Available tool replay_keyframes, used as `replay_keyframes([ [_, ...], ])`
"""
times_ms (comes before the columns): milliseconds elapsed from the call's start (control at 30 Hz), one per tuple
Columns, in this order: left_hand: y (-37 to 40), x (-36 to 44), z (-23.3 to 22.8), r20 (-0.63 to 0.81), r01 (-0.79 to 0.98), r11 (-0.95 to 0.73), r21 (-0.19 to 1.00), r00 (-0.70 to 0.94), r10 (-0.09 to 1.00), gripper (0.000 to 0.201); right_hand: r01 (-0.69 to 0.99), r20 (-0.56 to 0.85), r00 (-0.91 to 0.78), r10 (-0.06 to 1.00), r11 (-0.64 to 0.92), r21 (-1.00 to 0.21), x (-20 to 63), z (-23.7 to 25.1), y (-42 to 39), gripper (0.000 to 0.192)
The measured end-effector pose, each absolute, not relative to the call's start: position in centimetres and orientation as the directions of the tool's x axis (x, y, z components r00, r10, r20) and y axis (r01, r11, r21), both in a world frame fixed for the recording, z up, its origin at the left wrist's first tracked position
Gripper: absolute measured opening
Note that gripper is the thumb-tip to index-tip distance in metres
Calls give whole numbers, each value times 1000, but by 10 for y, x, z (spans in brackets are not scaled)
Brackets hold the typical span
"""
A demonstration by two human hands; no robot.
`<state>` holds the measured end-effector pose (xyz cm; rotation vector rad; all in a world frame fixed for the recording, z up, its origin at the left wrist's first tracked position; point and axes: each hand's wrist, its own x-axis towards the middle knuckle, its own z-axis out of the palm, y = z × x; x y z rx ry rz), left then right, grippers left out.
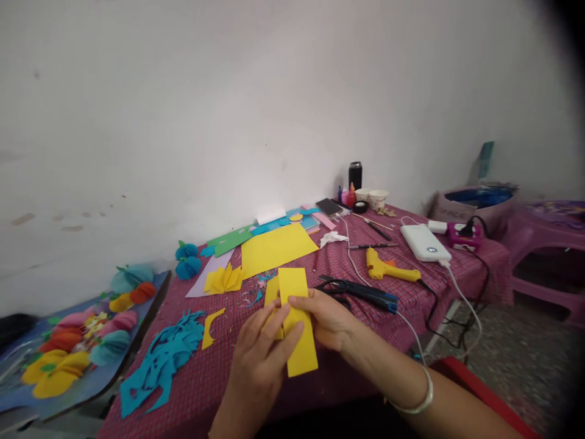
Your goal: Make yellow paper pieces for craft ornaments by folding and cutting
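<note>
A strip of yellow paper (293, 285) is held up over the front edge of the table, with more yellow paper behind its left side. My left hand (262, 350) grips the paper from the left, fingers laid across its front. From the right, my right hand (326, 317) pinches the strip with the thumb on its face; its other fingers are behind the paper. Beyond the hands lie a large yellow sheet (278, 247) and a stack of cut yellow pieces (225, 279). A curved yellow offcut (211, 328) is left of my left hand.
Blue paper scraps (167, 353) lie at the table's left front. To the right are a cutter-like black and blue tool (365, 292), a yellow glue gun (388, 268) and a white power bank (425, 242) with cables. Paper fruit shapes (57, 372) sit on a blue board at left.
</note>
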<state>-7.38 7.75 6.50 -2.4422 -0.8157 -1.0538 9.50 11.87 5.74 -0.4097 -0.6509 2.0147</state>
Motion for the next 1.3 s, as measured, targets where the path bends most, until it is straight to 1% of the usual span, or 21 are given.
replay_keyframes([
  [33,77,-71,68,727,605,-780,-159,606,322,39,-679,-25,-507,862,-417,-605,97,57,117,39],
  [100,77,-65,72,712,536,-817,-211,657,247,35,-661,-23,-507,861,-406,-632,100,57,113,35],
  [167,77,-62,73,707,473,-858,-199,676,209,34,-658,-4,-484,875,-367,-657,103,58,110,34],
  [233,74,-61,75,713,440,-888,-132,665,224,30,-659,38,-452,891,-306,-687,104,60,105,36],
  [267,71,-62,76,722,452,-890,-58,635,275,28,-652,67,-437,897,-264,-711,105,61,102,37],
  [300,67,-62,77,727,483,-875,45,584,360,26,-633,98,-427,899,-220,-742,105,61,100,38],
  [333,63,-62,78,716,519,-837,171,518,467,23,-603,127,-420,899,-171,-779,105,61,97,39],
  [400,55,-60,79,627,571,-684,455,340,701,17,-518,172,-417,893,-77,-852,105,61,91,40],
  [433,52,-59,80,560,564,-583,584,241,793,14,-475,185,-424,886,-44,-879,105,61,88,40],
  [467,50,-58,79,486,531,-485,694,151,861,12,-441,193,-436,879,-21,-897,104,61,86,41],
  [533,51,-57,77,356,390,-337,857,25,934,15,-410,203,-456,866,-2,-912,103,62,81,43],
  [600,56,-58,73,263,195,-254,947,-19,965,24,-415,206,-464,862,-5,-910,102,64,78,44],
  [667,60,-60,68,195,45,-195,980,0,981,34,-428,200,-460,865,-19,-904,100,66,75,45],
  [700,60,-60,66,172,15,-172,985,13,985,37,-434,197,-456,868,-24,-901,100,67,74,46],
  [733,61,-61,65,158,21,-158,987,25,987,39,-441,198,-451,870,-25,-897,99,69,73,46],
  [800,58,-60,66,172,113,-174,978,29,985,38,-461,202,-435,877,-24,-887,98,70,71,46],
  [900,52,-54,69,271,295,-251,922,-29,962,38,-494,200,-414,888,-35,-869,98,72,69,48],
  [1000,48,-47,67,355,374,-307,875,-66,932,40,-503,187,-406,895,-48,-863,98,71,67,47],
  [1100,49,-44,60,372,366,-318,874,-84,925,39,-494,176,-408,896,-55,-867,98,71,65,45],
  [1233,50,-42,60,338,282,-285,916,-163,927,35,-494,165,-421,892,-73,-867,98,72,62,46],
  [1300,51,-41,62,325,255,-277,926,-170,930,34,-495,173,-419,892,-65,-867,98,72,62,45],
])
